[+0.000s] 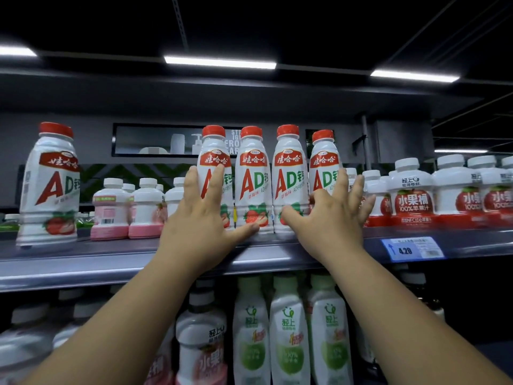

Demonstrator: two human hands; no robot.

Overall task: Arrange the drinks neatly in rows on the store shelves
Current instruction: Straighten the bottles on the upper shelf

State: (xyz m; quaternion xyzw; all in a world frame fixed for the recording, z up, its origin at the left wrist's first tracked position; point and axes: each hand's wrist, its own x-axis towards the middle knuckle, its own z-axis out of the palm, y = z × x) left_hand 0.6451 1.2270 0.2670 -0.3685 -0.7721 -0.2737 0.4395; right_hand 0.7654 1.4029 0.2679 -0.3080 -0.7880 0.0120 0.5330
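Several white AD drink bottles with red caps stand side by side at the front of the upper shelf (pixel 111 262). My left hand (pixel 202 215) lies with straight fingers against the leftmost bottle of the row (pixel 213 151), thumb at the foot of the second bottle (pixel 252 176). My right hand (pixel 330 212) presses with spread fingers against the rightmost bottle (pixel 323 162), its thumb touching the third bottle (pixel 288 173). One more AD bottle (pixel 50 184) stands alone at the far left, tilted slightly.
Short pink-based bottles (pixel 111 209) stand behind on the left, red-labelled squat bottles (pixel 410 195) on the right. A blue price tag (pixel 410 248) sits on the shelf edge. Green-labelled bottles (pixel 288 329) fill the lower shelf.
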